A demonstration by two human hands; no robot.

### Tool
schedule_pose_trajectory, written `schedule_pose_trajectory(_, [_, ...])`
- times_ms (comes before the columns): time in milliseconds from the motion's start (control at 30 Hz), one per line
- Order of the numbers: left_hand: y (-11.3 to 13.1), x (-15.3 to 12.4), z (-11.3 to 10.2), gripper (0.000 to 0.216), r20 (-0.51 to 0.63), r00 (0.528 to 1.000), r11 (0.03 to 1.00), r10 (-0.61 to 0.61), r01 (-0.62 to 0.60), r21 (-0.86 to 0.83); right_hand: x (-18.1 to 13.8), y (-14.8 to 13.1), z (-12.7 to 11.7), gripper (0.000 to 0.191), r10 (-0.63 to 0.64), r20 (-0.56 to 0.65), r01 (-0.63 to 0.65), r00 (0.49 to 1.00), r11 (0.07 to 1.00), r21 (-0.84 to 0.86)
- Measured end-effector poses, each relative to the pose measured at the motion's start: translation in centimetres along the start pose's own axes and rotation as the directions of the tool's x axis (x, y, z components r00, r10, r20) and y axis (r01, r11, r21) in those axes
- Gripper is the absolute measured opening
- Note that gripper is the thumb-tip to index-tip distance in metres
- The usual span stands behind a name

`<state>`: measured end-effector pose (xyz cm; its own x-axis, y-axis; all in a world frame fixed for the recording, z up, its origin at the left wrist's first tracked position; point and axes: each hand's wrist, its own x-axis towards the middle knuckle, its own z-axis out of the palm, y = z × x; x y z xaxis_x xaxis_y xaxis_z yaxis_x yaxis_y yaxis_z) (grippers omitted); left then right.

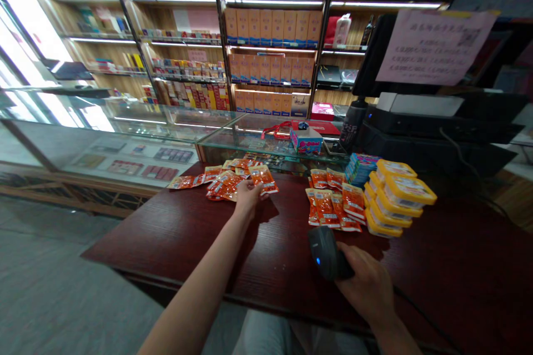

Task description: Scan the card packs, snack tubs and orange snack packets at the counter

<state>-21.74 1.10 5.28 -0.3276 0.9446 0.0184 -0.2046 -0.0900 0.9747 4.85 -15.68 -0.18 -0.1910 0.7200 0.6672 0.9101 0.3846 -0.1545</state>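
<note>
My left hand pinches an orange snack packet, raised just above a loose pile of similar packets on the dark red-brown counter. In my right hand is a black barcode scanner, gripped by its handle, with a blue light showing on it. The scanner's head points toward a second group of orange packets. To the right of that group stand stacked yellow-lidded plastic boxes. Behind them is a small stack of blue-and-pink packs.
A glass display case borders the counter at the back and left. A small colourful box stands on the glass. At the right are a monitor with a pink paper sign and a black printer. The scanner's cable trails right.
</note>
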Motion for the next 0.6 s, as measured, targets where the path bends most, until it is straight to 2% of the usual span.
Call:
schedule_pose_trajectory(100, [-2.1,-2.1,1.4,0.039,0.189,0.981,0.989,-0.036,0.061,-0.132,0.1,-0.3,-0.2,0.034,0.034,0.03,-0.035,0.999,0.998,0.043])
schedule_pose_trajectory(233, [-4.2,-3.4,2.3,0.053,0.22,0.975,0.995,0.031,-0.011,-0.094,0.4,-0.6,-0.4,0.035,0.063,0.076,-0.068,0.995,0.996,0.059])
schedule_pose_trajectory(400, [-5.2,-3.6,2.3,0.043,0.23,0.962,0.987,0.146,-0.157,0.031,1.3,-1.7,-1.2,0.04,0.153,0.155,-0.18,0.976,0.966,0.183])
schedule_pose_trajectory(533, [-5.1,-3.8,2.0,0.032,0.278,0.942,0.944,0.188,-0.251,0.213,3.1,-2.8,-2.4,0.034,0.256,0.227,-0.321,0.94,0.888,0.329])
schedule_pose_trajectory(600, [-5.0,-3.9,1.9,0.029,0.285,0.938,0.923,0.199,-0.277,0.265,4.1,-3.4,-2.8,0.031,0.24,0.264,-0.338,0.934,0.832,0.44])
